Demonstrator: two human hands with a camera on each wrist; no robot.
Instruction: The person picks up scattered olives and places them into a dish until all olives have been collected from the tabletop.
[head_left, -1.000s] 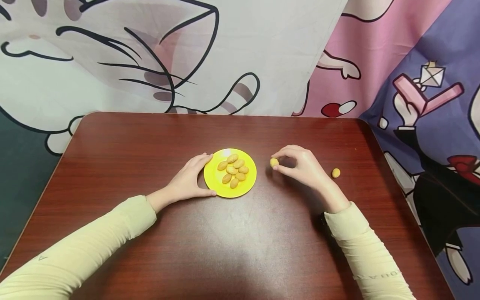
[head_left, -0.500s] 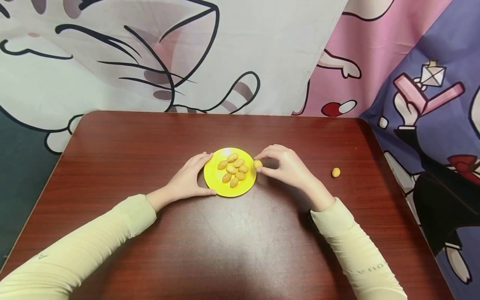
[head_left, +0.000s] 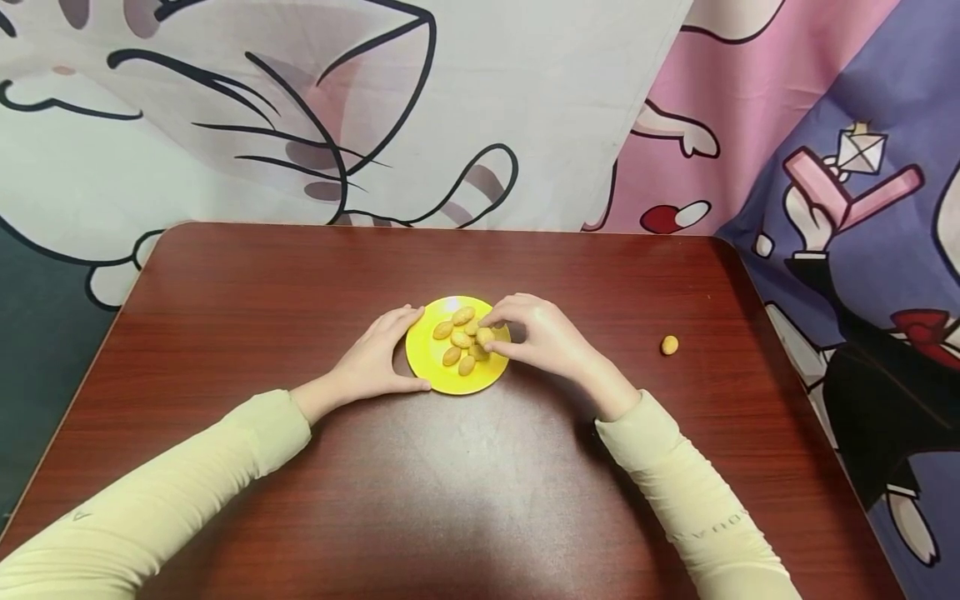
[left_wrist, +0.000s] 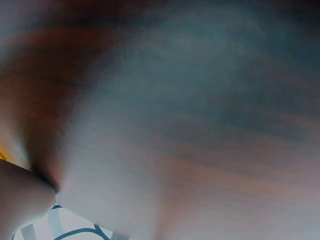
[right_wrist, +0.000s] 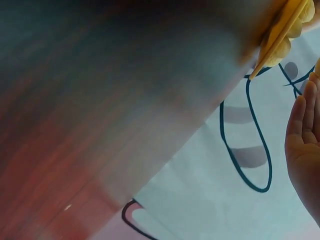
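Observation:
In the head view, a round yellow plate point(head_left: 422, 367) bears several small yellow-brown oval pieces point(head_left: 442, 331) that look like nuts or small fruits. My left hand point(head_left: 372, 357) holds the plate's left side, with fingertips at the upper rim and thumb at the lower rim. Over the plate's right part, my right hand point(head_left: 542, 335) pinches one more oval piece point(head_left: 485, 337) between thumb and fingers. The hand and that piece partly cover others below. The right wrist view catches the plate's edge point(right_wrist: 278, 44) and part of the right hand point(right_wrist: 304, 132); the left wrist view is mostly blurred tabletop.
One single oval piece point(head_left: 669, 345) lies on the reddish-brown wooden table point(head_left: 450, 517) to the right of the right hand. Behind the table hangs a cartoon-printed cloth point(head_left: 555, 108). The table's right edge runs beside more printed cloth.
My right hand has moved left with its oval piece, from the bare table to over the plate. The left hand and the plate have stayed in place.

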